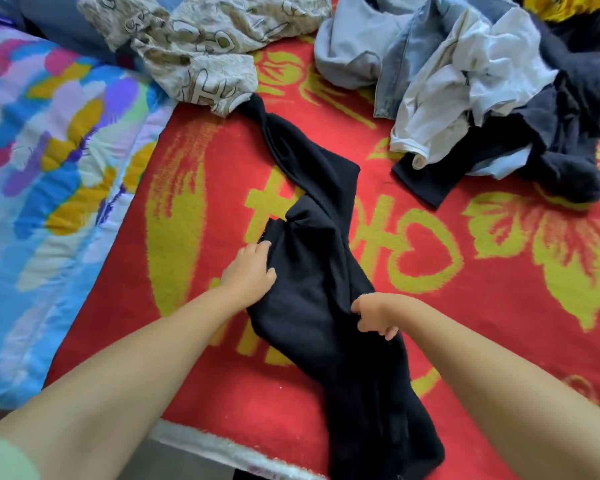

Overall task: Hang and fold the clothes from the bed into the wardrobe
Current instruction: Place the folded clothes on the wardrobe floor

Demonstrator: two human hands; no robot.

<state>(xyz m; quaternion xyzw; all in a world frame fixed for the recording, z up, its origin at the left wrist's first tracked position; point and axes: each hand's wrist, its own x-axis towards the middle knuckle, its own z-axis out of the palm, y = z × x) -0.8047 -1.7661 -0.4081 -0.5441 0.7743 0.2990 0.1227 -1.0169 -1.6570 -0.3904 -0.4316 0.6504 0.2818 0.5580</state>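
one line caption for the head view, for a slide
Both hands, left hand and right hand, grip a black garment on the red blanket.

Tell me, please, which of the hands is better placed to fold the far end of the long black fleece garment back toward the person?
Probably the left hand: it grips the long black fleece garment farther up, nearer the far end; the right hand pinches the near edge.

We are in a home bedroom, looking down at a bed under a red and yellow blanket point(194, 188). A colourful quilt point(49, 168) lies at nine o'clock, and loose clothes point(482, 81) are heaped at one o'clock.
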